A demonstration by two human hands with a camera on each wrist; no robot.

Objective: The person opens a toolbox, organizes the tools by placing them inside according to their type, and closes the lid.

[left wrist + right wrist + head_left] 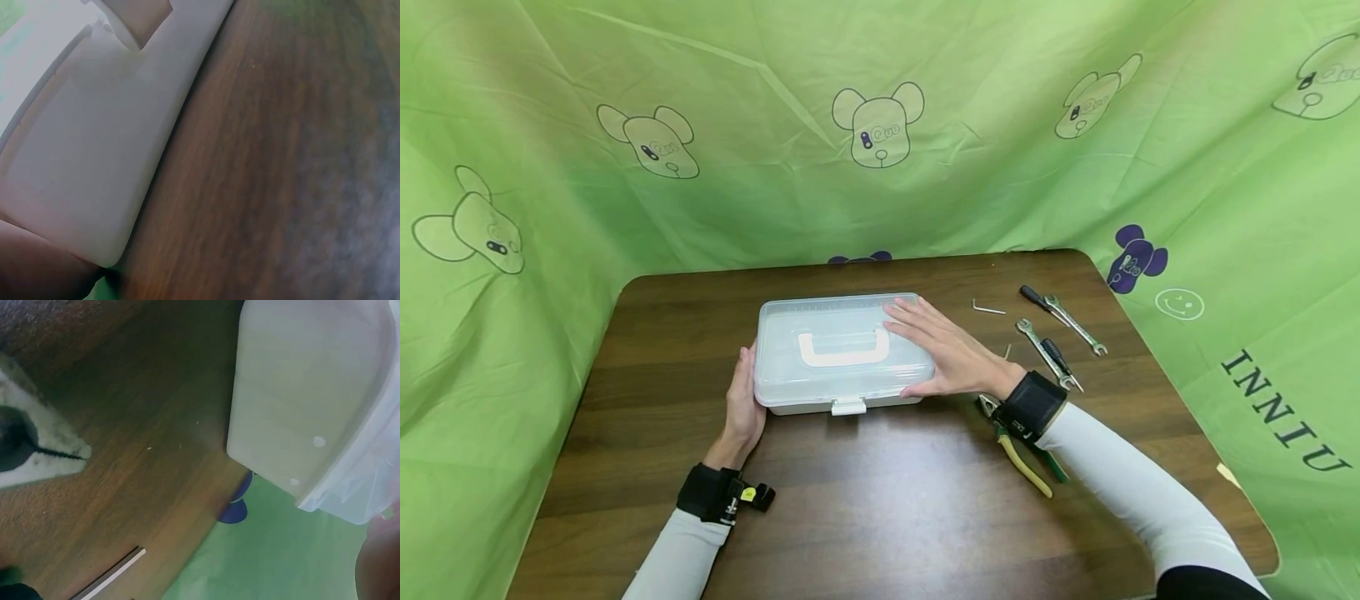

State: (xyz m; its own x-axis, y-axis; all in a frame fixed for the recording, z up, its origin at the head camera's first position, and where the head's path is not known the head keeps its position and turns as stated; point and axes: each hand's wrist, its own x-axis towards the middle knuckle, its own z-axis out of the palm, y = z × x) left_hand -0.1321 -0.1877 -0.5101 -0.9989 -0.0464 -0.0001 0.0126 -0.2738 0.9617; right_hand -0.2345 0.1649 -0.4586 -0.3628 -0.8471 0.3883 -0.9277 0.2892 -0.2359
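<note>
1 hand, the left hand point(746, 408), bears against the left end of the plastic box point(841, 337); its fingers appear extended, although they are partly hidden. The box sits upright on the wood-grain table point(820, 533), near the middle of the far edge. 1 translucent lid covers the box, with 1 white handle point(846, 358) on top and 1 white latch point(848, 407) at the front. The right hand point(943, 354) is spread over the right end of the lid, fingers straight, thumb at the near right corner. Right of the box, 1 hex key point(988, 310) lies toward the table's far edge. 1 pair of pliers point(1006, 442), partly covered by the right wristband point(1032, 406), lies nearer the front edge. Toward the far right corner lie 2 wrenches point(1043, 352) and 2 screwdrivers point(1056, 355), arranged as 2 side-by-side pairs.
</note>
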